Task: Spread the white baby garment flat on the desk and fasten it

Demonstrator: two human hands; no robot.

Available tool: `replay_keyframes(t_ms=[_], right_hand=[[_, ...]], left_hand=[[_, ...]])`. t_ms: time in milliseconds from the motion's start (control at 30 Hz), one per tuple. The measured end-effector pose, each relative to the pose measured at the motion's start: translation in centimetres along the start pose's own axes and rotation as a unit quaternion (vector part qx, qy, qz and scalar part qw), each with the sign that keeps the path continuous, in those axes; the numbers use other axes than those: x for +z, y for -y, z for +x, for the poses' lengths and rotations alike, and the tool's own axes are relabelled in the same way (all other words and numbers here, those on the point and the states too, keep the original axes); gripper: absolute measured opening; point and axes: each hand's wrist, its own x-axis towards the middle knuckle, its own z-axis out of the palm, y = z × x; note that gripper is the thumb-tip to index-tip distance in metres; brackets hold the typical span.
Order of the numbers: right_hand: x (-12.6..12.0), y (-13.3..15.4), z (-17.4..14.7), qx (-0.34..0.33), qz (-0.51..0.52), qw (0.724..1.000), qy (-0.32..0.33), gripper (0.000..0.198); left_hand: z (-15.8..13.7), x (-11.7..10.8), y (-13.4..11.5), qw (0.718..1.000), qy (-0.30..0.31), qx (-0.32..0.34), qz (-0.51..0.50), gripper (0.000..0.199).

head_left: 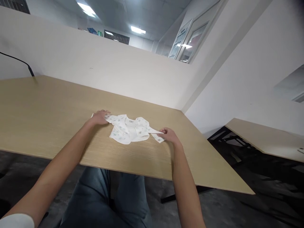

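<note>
A small white baby shirt [129, 130] with a scattered dark print lies spread on the wooden table, its neck opening towards the far wall and its sleeves out to both sides. My left hand [100, 117] rests on the sleeve at the left, fingers stretched out over the cloth and covering part of it. At the other side, my right hand [168, 134] pinches the other sleeve [158, 138] between thumb and fingers. That sleeve looks folded or creased near the cuff. The shirt's body has some wrinkles.
The light wooden table [64, 101] meets a white partition [114, 69] at its far side. A black cable [29, 69] runs down at the far left. Another table [273, 139] stands to the right across a gap. My legs [106, 196] are beneath the front edge.
</note>
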Motion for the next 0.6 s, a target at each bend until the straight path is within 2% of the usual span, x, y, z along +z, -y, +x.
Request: replay_keyframes(t_ms=[100, 133, 167, 233, 300, 333, 367, 433, 500, 600], right_hand=[[0.0, 0.0, 0.0, 0.038, 0.005, 0.996, 0.083, 0.031], [0.0, 0.1, 0.1, 0.049, -0.002, 0.996, 0.08, 0.026], [0.0, 0.2, 0.2, 0.055, -0.012, 0.998, 0.041, 0.021], [-0.2, 0.7, 0.4, 0.038, -0.038, 0.992, -0.118, 0.012], [-0.9, 0.9, 0.5, -0.012, -0.063, 0.962, -0.264, 0.016], [-1.3, 0.9, 0.4, -0.039, -0.068, 0.954, -0.288, 0.019], [-1.8, 0.7, 0.3, -0.061, -0.07, 0.958, -0.271, 0.022], [-2.9, 0.0, -0.3, -0.072, -0.073, 0.982, -0.16, 0.027], [-3.6, -0.9, -0.8, -0.052, -0.075, 0.994, -0.065, 0.033], [-3.6, -1.7, -0.9, -0.026, -0.053, 0.997, -0.059, 0.041]], left_hand=[[0.2, 0.2, -0.2, 0.999, 0.039, 0.013, -0.021, 0.072], [0.2, 0.3, -0.4, 0.999, 0.047, 0.006, -0.021, 0.069], [0.2, 0.5, -0.6, 0.999, 0.051, -0.002, -0.018, 0.066], [0.1, 0.9, -1.2, 0.999, 0.049, -0.015, -0.01, 0.06], [0.0, 1.4, -1.7, 0.999, 0.036, -0.02, -0.005, 0.055], [0.0, 1.6, -1.9, 0.999, 0.032, -0.021, -0.003, 0.053], [-0.1, 1.7, -2.1, 0.999, 0.031, -0.02, -0.003, 0.052], [-0.1, 1.9, -2.3, 0.999, 0.042, -0.017, 0.0, 0.054], [-0.1, 1.6, -2.5, 0.998, 0.063, -0.017, 0.005, 0.06], [0.0, 0.9, -2.6, 0.994, 0.105, 0.001, 0.014, 0.06]])
